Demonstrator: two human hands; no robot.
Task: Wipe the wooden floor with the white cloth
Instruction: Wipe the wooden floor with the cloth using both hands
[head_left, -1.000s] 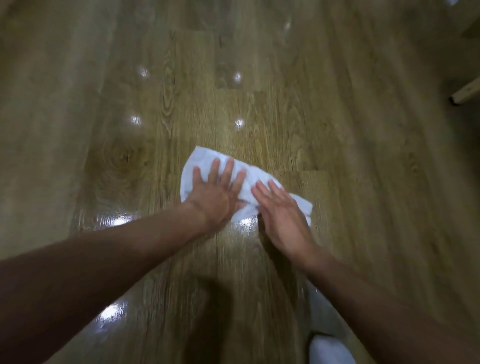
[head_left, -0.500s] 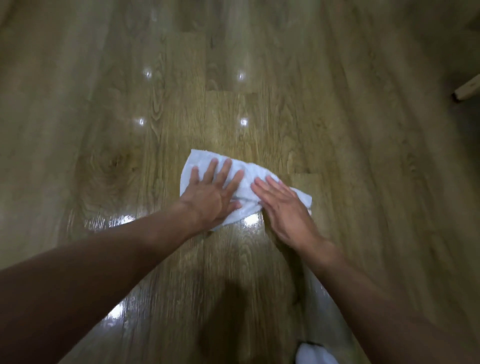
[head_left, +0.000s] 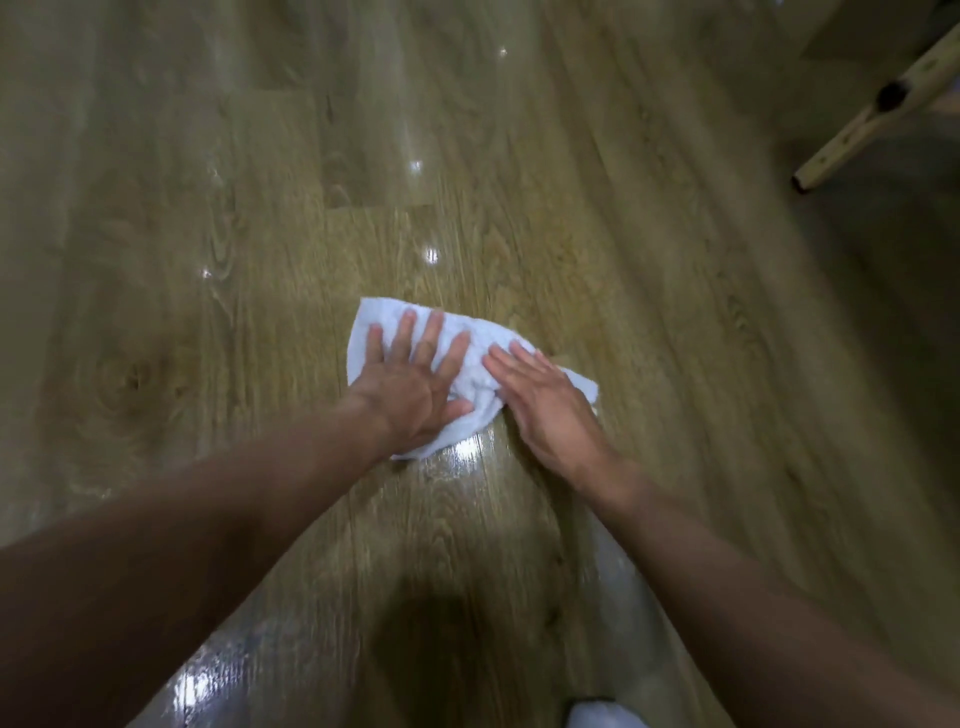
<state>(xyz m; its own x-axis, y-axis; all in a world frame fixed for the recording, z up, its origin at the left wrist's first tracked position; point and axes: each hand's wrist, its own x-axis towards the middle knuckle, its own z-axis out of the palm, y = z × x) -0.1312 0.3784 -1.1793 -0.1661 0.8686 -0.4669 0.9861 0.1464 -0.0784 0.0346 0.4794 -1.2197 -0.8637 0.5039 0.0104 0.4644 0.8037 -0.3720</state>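
Moved: white cloth (head_left: 471, 371) — we slid it rightward.
Wooden floor (head_left: 649, 260): wiping advances.
Left hand (head_left: 410, 389): on cloth, fingers splayed.
Right hand (head_left: 545, 405): on cloth, fingers together.

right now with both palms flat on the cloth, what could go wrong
The wooden floor shines, perhaps wet, by the near edge of the white cloth, so the flat left hand and right hand might slide out. The cloth is bunched between them and may wipe unevenly. A wide sweep right could hit the wooden leg.
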